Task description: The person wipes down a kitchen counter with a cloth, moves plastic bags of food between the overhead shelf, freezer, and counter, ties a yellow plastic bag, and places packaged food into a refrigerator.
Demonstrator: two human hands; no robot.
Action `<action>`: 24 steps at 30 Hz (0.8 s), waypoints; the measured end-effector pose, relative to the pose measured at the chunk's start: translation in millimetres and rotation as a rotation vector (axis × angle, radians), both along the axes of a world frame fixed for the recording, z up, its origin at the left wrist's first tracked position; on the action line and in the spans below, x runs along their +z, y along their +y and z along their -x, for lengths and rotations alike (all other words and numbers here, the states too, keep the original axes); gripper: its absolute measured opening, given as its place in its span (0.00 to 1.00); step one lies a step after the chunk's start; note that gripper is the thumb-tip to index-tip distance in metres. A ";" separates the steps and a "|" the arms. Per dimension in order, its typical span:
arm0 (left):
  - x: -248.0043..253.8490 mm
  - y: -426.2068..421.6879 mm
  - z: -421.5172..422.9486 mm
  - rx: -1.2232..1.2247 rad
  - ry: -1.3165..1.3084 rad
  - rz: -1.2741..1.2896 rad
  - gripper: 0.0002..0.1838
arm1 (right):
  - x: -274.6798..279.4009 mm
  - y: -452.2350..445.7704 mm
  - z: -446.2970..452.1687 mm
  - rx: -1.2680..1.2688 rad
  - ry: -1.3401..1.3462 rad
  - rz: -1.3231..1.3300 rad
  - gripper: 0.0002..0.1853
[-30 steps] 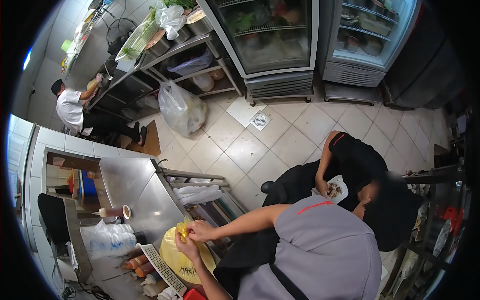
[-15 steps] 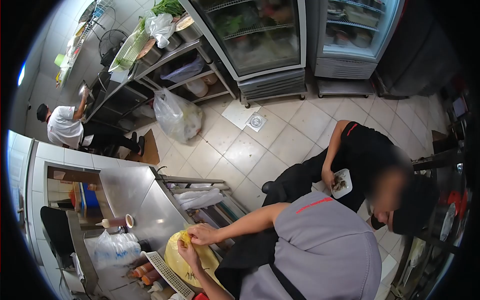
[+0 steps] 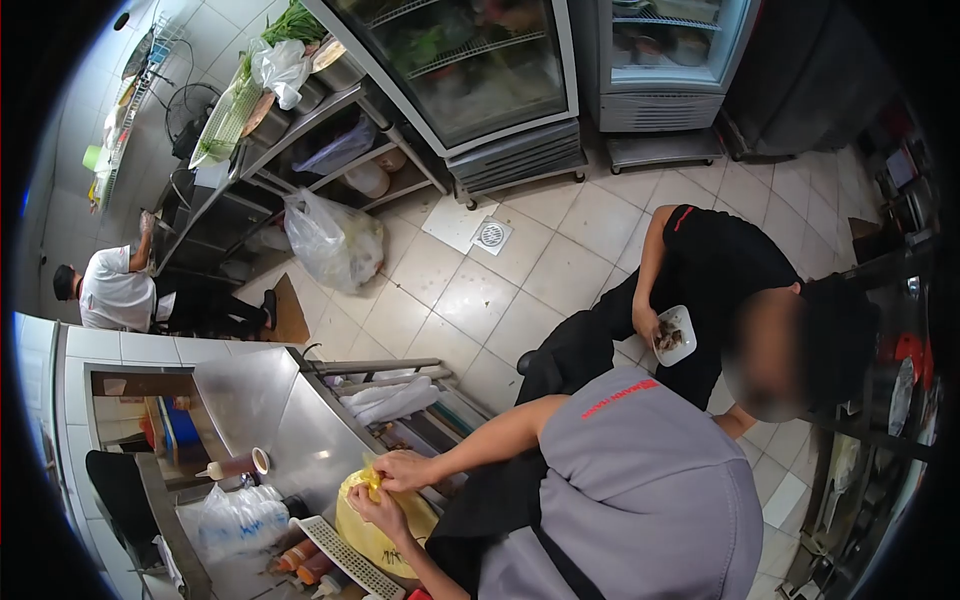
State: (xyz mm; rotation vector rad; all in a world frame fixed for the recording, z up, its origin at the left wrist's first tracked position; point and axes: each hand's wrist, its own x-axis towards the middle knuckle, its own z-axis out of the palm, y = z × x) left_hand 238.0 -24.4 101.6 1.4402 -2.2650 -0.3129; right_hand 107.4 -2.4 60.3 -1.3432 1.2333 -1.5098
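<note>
A yellow plastic bag (image 3: pixel 357 527) with black writing stands bulging on the metal counter, its gathered top pointing up. My right hand (image 3: pixel 405 468) reaches in from above and pinches the twisted neck. My left hand (image 3: pixel 382 515) has its fingers closed on the same neck from below, close against the right. What the bag contains is hidden. Along its left side runs a white perforated basket (image 3: pixel 350 557), with several orange and clear-tipped squeeze bottles (image 3: pixel 297 553) beside it.
A sauce bottle (image 3: pixel 232 467) lies on the counter near clear plastic bags (image 3: pixel 240 515). Close on my right, a co-worker in black (image 3: pixel 715 250) holds a white bowl (image 3: pixel 675 337). Another in white (image 3: pixel 115 290) stands at the far-left counter. Glass-door fridges (image 3: pixel 470 80) line the back.
The view has tilted slightly. Both my hands remain on the bag's neck, with small finger movements. The co-worker in black has shifted, and another arm now shows beneath the cap.
</note>
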 end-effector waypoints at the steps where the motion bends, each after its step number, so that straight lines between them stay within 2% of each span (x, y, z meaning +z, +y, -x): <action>1: -3.1 -0.8 -2.2 0.012 0.053 0.001 0.09 | -2.0 -0.5 -2.2 -0.007 0.004 0.017 0.10; 9: -30.3 -4.3 -3.7 0.168 0.416 -0.053 0.07 | -4.8 -6.7 -5.0 0.006 0.022 0.035 0.08; 12: -34.9 -5.4 -4.5 0.178 0.631 -0.146 0.05 | -7.1 -11.4 -8.8 0.012 0.013 0.033 0.08; 15: -38.9 -15.1 -18.8 0.086 0.590 -0.237 0.06 | -9.1 -14.4 -11.9 0.031 0.010 0.039 0.08; 18: -39.1 -16.3 -19.8 0.181 0.771 -0.379 0.08 | -7.6 -15.3 -11.9 0.079 0.029 -0.008 0.08; 21: -34.0 -17.7 -20.0 0.083 0.572 -0.380 0.09 | -8.7 -17.2 -9.1 0.079 0.045 -0.024 0.08; 24: -14.9 4.1 4.0 0.112 0.460 -0.264 0.11 | -22.7 -25.7 -10.8 0.015 0.020 0.034 0.09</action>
